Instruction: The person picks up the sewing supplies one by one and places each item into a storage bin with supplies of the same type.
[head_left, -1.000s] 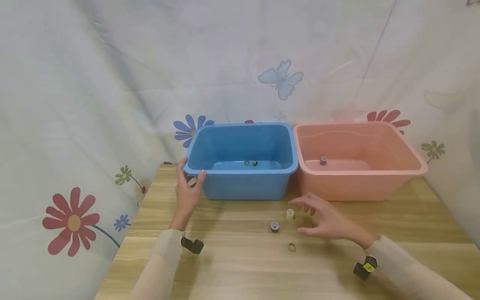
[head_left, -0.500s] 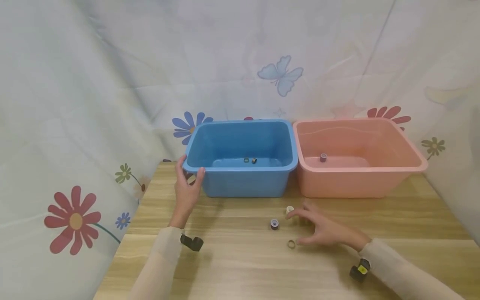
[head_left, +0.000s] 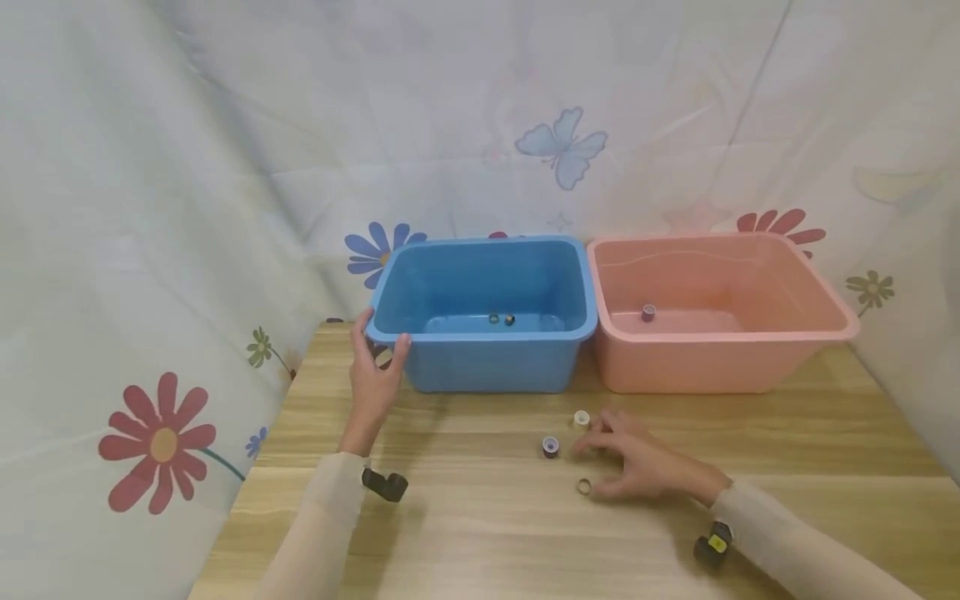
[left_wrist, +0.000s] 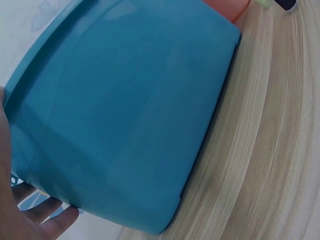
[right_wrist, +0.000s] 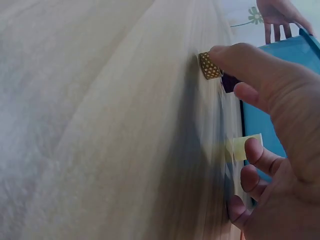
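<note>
My left hand (head_left: 375,387) grips the front left corner of the blue tub (head_left: 487,365), thumb at the front rim and fingers along the side. Over the table, my right hand (head_left: 637,462) holds nothing, its fingers loosely bent and spread. Just left of its thumb lies a small gold-coloured ring (head_left: 583,487), with a dotted surface in the right wrist view, where the thumb tip overlaps it. A short dark cylinder with a pale hollow top (head_left: 551,450) stands left of the fingers. Behind them is a pale yellow hollow cylinder (head_left: 581,419), partly covered by a finger in the right wrist view.
A pink tub (head_left: 720,362) stands against the blue tub's right side, with one small greyish-purple cylinder (head_left: 648,313) inside. Two small ring-like pieces (head_left: 493,319) lie in the blue tub. A patterned cloth (head_left: 450,125) hangs behind the wooden table (head_left: 480,533).
My right hand has moved slightly left and lower, its thumb coming up to the ring and its fingers drawing in. My left hand stays at the blue tub's corner.
</note>
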